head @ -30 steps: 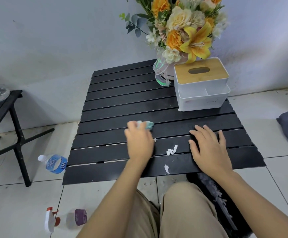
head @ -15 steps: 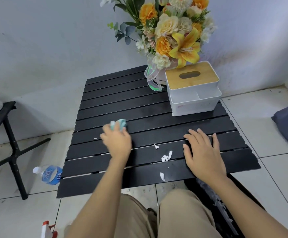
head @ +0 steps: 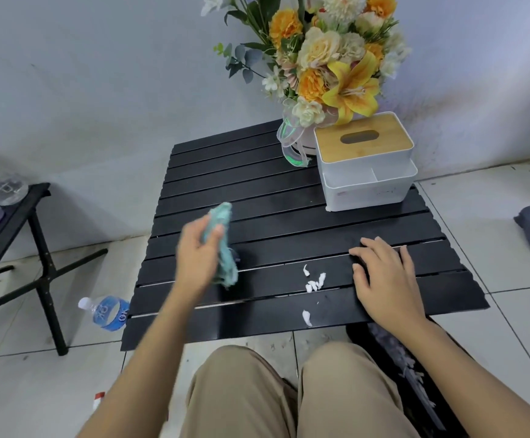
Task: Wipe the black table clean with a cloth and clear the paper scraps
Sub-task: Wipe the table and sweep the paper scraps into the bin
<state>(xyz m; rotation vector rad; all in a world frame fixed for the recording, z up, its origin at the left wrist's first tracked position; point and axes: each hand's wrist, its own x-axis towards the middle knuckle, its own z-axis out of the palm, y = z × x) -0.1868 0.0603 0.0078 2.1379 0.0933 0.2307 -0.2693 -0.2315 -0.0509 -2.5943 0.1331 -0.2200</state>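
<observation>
Since a moment ago the left hand [head: 198,254] has slid to the left, and the cloth [head: 222,216] now hangs loose from it instead of sitting bunched under it; the right hand [head: 383,276] has stayed put. One black table [head: 257,191] fills the middle, made of long flat slats with thin gaps. On its far right corner stands one big bunch of flowers [head: 330,58], orange, yellow and cream. Just in front is one white box [head: 368,188] with a smooth wooden lid [head: 363,139] that has an oval hole. The left hand's fingers and thumb pinch the one cloth, blue-green, fuzzy and crumpled, over the table's left half. The right hand lies flat with fingers spread on the near right slats. One clear bottle [head: 107,312] with a blue label lies on the floor tiles at the left. White paper scraps [head: 314,284], small and torn, sit in three spots between the hands: one piece, a little heap, and one piece by the near edge.
</observation>
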